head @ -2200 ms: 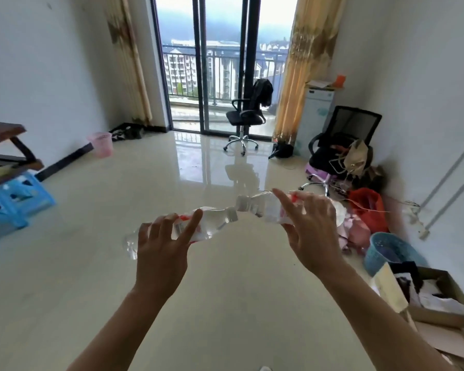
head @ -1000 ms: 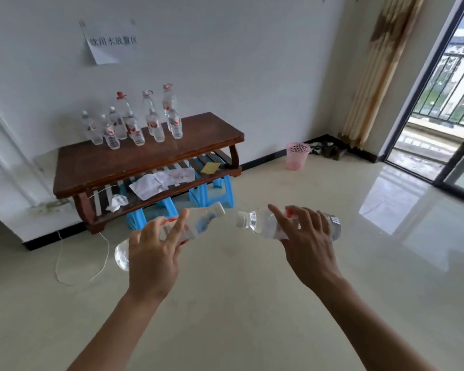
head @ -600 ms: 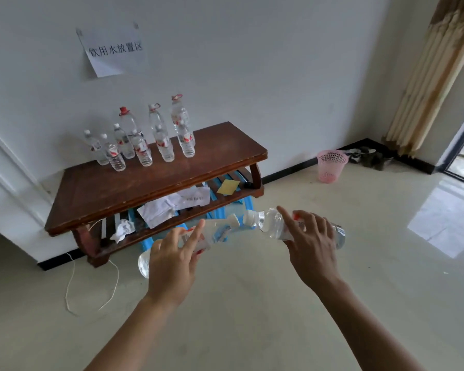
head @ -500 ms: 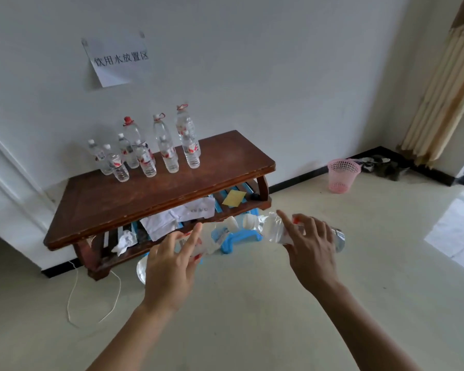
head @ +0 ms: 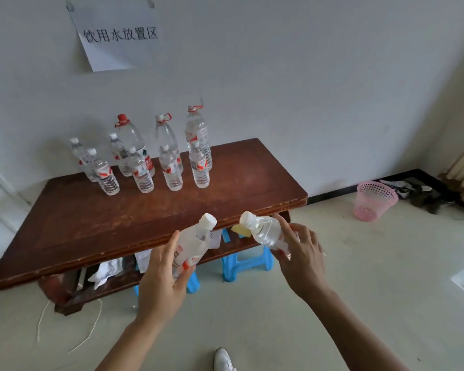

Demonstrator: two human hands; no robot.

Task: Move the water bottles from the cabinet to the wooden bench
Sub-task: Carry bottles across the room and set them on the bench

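The left hand [head: 161,274] gripped one water bottle [head: 196,242] round its lower body, thumb up one side and fingers curled under the red-and-white label. The bottle tilted with its white cap just over the front edge of the wooden bench [head: 118,218]. The right hand [head: 300,255] was wrapped round a second water bottle [head: 263,231], which leaned the other way, so that its cap pointed towards the first bottle's cap. The two caps were near each other but apart, both in front of the bench's right front corner.

At the back of the bench top, against the wall, a cluster of standing bottles [head: 172,170] stood upright, taller ones behind shorter ones. Above the bench a paper sign [head: 115,38] hung on the wall. Under the bench sat a blue stool [head: 245,263], and crumpled paper [head: 105,271] lay on its lower shelf. To the right of the bench, on the floor, stood a pink basket [head: 374,200].
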